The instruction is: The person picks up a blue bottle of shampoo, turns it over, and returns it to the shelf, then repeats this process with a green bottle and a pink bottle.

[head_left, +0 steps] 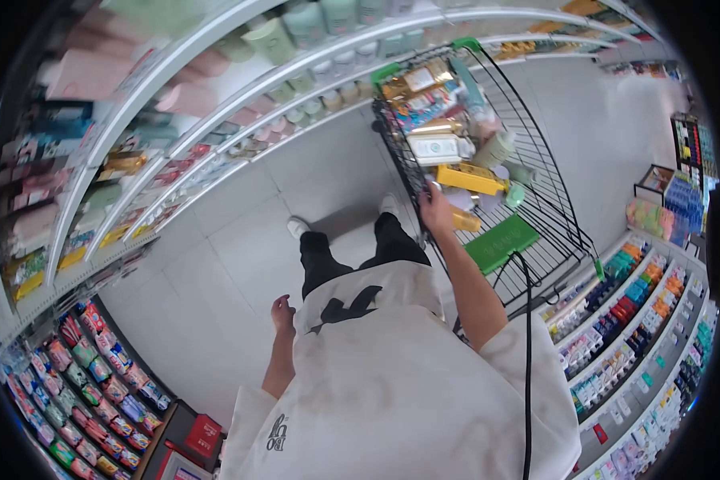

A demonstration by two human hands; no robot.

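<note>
My right hand [435,210] is closed at the near side edge of a black wire shopping cart [556,180] with green corner caps. Next to its fingers, inside the cart, lie a yellow box [472,178], a white bottle [438,150] and an amber bottle [466,220]. A pale green bottle [494,150] and several golden bottles and packets fill the cart's far end. My left hand [282,312] hangs by my side over the floor, fingers loosely apart, and holds nothing.
Curved white shelves [216,132] of bottles run along the left and far side. Colourful packs fill a rack [96,376] at the lower left. More stocked shelves [616,344] stand at the lower right. A black cable [528,360] hangs down my front. Grey tiles [224,240] cover the floor.
</note>
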